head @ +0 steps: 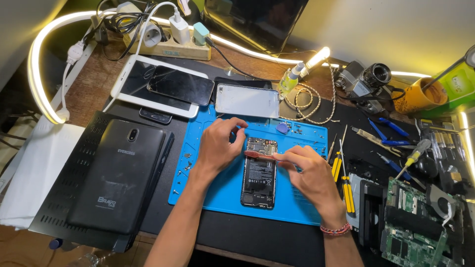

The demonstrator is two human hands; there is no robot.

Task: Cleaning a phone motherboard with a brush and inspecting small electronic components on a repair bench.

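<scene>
Blue mat (222, 190), opened phone (259, 173), right hand (309, 173) pinching red tool (258, 155), left hand (217, 146) curled, grip unclear.

So the opened phone (259, 173) sits on the mat (217, 190), right under the fingers (232, 129). Back cover (247, 100) just beyond the fingertips, tablet (116, 175) way off left of them, screwdrivers (346, 183) just right, circuit board (413, 222) further right.

The rectangular silicone work mat (217, 190) is bright blue, the opened phone (259, 173) on it shows a black battery and dark circuit board, the flat tablet back (118, 175) is matte black, and the slim screwdriver handles (348, 190) are yellow.
</scene>
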